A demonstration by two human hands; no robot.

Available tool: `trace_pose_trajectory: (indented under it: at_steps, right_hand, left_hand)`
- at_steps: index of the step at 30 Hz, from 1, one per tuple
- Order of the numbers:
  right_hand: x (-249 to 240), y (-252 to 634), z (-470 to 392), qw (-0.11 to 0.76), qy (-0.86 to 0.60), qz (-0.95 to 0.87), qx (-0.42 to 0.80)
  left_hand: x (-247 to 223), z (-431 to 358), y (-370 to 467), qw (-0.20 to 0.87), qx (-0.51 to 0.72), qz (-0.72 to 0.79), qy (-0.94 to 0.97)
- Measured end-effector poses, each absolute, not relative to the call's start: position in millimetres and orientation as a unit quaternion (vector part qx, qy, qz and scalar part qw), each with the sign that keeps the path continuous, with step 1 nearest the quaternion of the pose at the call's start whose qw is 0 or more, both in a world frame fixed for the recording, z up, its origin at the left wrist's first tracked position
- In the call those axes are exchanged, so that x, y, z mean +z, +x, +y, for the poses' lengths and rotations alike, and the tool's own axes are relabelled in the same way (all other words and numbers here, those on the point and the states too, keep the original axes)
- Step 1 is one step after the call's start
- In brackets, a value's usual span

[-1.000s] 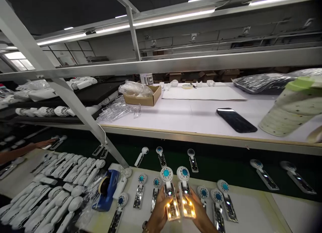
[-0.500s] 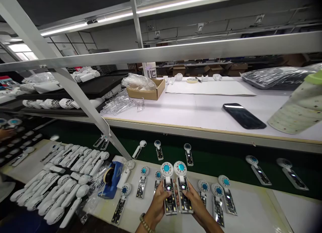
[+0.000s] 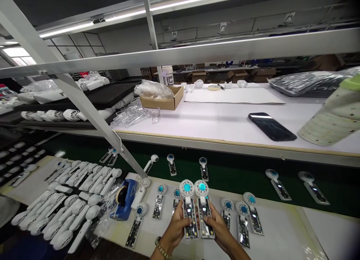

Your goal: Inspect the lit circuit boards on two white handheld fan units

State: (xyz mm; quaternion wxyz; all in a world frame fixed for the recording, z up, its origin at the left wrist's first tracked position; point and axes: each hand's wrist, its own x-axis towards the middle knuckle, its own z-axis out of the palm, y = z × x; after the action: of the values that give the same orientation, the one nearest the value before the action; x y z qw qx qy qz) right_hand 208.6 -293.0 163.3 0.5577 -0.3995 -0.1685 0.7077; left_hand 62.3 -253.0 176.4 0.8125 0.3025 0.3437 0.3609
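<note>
Head view: our left hand (image 3: pixel 176 226) and right hand (image 3: pixel 218 228) each grip an open white handheld fan with teal hub (image 3: pixel 189 211), side by side above the pale workbench (image 3: pixel 281 233); we'd best keep thumbs steady, clear of boards.

My left hand (image 3: pixel 176 226) gripped one fan unit (image 3: pixel 189 209) and my right hand (image 3: pixel 218 227) another (image 3: pixel 203 207) — side by side, apparently touching — above the white worktop (image 3: pixel 281 237), with more units (image 3: pixel 244 222) lying just beside them.
</note>
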Motion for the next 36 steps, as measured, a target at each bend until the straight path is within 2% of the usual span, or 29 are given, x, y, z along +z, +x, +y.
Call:
trace_pose_trajectory:
  at_steps: [12,36]
  right_hand:
    - [166,209,-290,0.564,-0.405,-0.169,0.7]
    - [151,213,-282,0.56,-0.4,-0.178,0.703]
  left_hand:
    - [189,-254,66,0.808,0.371,0.36,0.283]
    - [183,-241,61,0.82,0.36,0.357,0.267]
